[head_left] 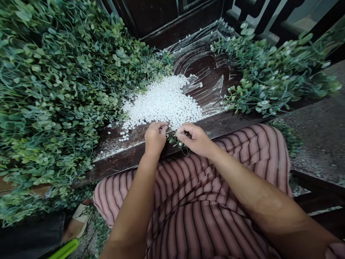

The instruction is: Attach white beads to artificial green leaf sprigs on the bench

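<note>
A small green artificial leaf sprig (pixel 180 143) hangs between my hands at the near edge of a dark wooden bench. My right hand (pixel 196 139) pinches it with thumb and index finger. Close by, my left hand (pixel 156 138) has thumb and fingertips pressed together at the sprig's left end; what lies in that pinch is too small to make out. Just beyond my fingers is a heap of small white beads (pixel 164 100), spread over the dark wood.
A big mass of artificial greenery (pixel 59 79) covers the left side. More sprigs with white tips (pixel 265 72) lie at the right. White powder streaks the bench top (pixel 202 68). My striped clothing (pixel 188 223) touches the front edge. Another person's foot (pixel 74 226) shows at lower left.
</note>
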The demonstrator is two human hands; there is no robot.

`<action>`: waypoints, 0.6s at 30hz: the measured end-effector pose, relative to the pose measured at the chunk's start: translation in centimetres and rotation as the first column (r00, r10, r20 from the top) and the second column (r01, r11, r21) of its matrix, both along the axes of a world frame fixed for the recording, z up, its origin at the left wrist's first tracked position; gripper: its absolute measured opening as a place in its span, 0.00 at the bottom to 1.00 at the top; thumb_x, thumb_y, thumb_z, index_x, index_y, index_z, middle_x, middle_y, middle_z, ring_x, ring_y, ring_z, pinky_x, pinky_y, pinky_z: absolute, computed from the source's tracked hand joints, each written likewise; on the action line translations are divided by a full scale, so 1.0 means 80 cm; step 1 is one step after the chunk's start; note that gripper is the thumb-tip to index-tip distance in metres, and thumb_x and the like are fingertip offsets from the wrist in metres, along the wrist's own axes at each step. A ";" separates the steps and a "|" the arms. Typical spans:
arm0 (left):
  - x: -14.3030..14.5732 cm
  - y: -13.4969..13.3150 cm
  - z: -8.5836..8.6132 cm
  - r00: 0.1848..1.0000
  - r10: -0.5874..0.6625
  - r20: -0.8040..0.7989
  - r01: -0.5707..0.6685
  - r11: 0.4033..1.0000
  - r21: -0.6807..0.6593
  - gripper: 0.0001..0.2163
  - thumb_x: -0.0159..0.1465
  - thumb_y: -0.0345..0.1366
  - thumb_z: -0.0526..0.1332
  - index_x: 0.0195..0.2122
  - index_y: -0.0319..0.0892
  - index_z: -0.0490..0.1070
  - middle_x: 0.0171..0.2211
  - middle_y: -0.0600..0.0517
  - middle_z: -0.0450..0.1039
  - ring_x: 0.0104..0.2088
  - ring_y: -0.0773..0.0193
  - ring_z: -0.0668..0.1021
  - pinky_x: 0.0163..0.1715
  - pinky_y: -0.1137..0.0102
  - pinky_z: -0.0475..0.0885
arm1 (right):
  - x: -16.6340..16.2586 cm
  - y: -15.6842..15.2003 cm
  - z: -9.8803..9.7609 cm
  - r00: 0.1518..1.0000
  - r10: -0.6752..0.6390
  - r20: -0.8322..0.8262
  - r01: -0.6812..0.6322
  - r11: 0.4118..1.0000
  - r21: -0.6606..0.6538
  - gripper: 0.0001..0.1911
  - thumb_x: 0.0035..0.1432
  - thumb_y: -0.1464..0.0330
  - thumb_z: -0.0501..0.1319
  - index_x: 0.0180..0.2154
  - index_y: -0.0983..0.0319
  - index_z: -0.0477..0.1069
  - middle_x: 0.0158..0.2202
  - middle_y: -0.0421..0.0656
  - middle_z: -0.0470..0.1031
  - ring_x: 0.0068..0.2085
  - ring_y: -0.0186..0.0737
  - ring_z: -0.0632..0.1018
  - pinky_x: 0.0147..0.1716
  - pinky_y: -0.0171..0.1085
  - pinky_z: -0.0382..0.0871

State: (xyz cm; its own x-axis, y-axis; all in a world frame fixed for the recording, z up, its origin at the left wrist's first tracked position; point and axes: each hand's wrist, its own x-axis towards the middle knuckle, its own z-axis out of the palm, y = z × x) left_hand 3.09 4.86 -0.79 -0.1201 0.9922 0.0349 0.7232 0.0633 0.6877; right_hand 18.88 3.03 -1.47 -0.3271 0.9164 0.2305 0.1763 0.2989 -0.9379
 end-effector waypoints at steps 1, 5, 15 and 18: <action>-0.001 -0.003 0.001 0.992 0.033 0.122 -0.032 0.999 -0.007 0.05 0.54 0.30 0.59 0.30 0.40 0.74 0.30 0.51 0.73 0.29 0.66 0.72 0.36 0.69 0.66 | 0.000 0.000 0.000 1.000 -0.011 0.001 0.011 1.000 0.013 0.07 0.55 0.70 0.54 0.25 0.62 0.64 0.25 0.40 0.63 0.31 0.35 0.67 0.35 0.35 0.60; 0.000 -0.016 0.011 0.816 0.123 0.564 -0.127 0.991 -0.032 0.03 0.51 0.30 0.62 0.28 0.39 0.73 0.26 0.54 0.73 0.27 0.71 0.71 0.33 0.74 0.66 | -0.002 0.000 -0.001 0.999 -0.047 -0.006 0.047 0.998 0.030 0.06 0.55 0.71 0.53 0.26 0.62 0.64 0.27 0.41 0.65 0.33 0.36 0.68 0.36 0.35 0.61; 0.008 -0.031 0.018 0.569 0.155 0.808 0.050 0.974 -0.222 0.09 0.47 0.34 0.67 0.29 0.39 0.76 0.23 0.54 0.73 0.24 0.74 0.71 0.27 0.77 0.64 | -0.008 -0.006 0.003 0.996 -0.073 -0.060 0.069 0.995 -0.066 0.06 0.55 0.71 0.53 0.27 0.63 0.66 0.25 0.40 0.66 0.29 0.34 0.68 0.31 0.33 0.61; 0.007 -0.030 0.017 0.576 0.143 0.805 0.059 0.975 -0.215 0.08 0.48 0.34 0.67 0.29 0.39 0.76 0.21 0.55 0.72 0.23 0.74 0.70 0.25 0.77 0.62 | -0.011 -0.008 0.002 0.996 -0.087 -0.032 0.086 0.996 -0.037 0.07 0.54 0.71 0.53 0.26 0.63 0.67 0.25 0.39 0.66 0.29 0.34 0.68 0.31 0.33 0.61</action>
State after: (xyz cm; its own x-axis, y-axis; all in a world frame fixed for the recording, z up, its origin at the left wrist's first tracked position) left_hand 3.67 2.48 0.56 -0.0391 0.9561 -0.2904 -0.1408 0.2824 0.9489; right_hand 18.00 2.38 -1.28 -0.2386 0.9488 0.2069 0.1685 0.2503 -0.9534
